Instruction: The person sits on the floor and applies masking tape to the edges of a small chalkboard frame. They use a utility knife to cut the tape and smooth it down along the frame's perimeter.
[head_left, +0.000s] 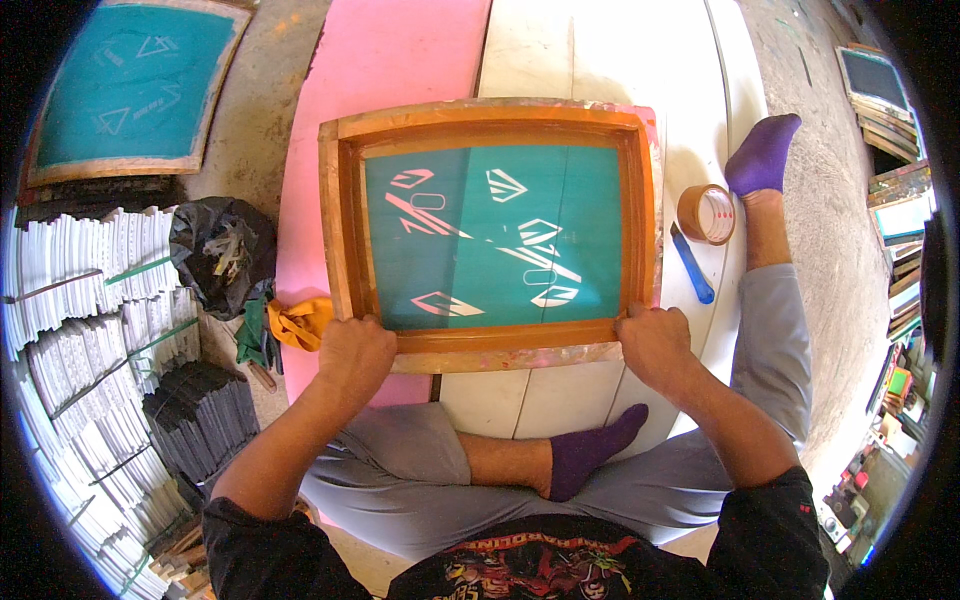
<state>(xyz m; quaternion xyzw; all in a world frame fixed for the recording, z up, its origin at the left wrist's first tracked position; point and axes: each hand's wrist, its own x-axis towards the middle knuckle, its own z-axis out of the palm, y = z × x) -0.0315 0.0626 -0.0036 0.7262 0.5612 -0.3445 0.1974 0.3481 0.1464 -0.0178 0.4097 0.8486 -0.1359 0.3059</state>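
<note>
A wooden-framed screen printing frame (510, 358) lies before me, its green mesh carrying pale angular designs and its inner edges lined with brown tape. My left hand (357, 352) grips the near left corner, fingers curled over the wooden rail. At the near right corner, my right hand (655, 345) holds the same rail in a closed grip. To the right of the frame are a roll of brown tape (689, 214) and a blue cutter knife (693, 266). The fingertips of both hands are partly hidden behind the rail.
The frame rests on a pink and white panelled surface (400, 60). An orange cloth (300, 323) and a black plastic bag (205, 275) are at the left, beside bundled stacks of white sheets (90, 260). Another green screen (130, 90) stands far left; more frames (880, 125) line the right.
</note>
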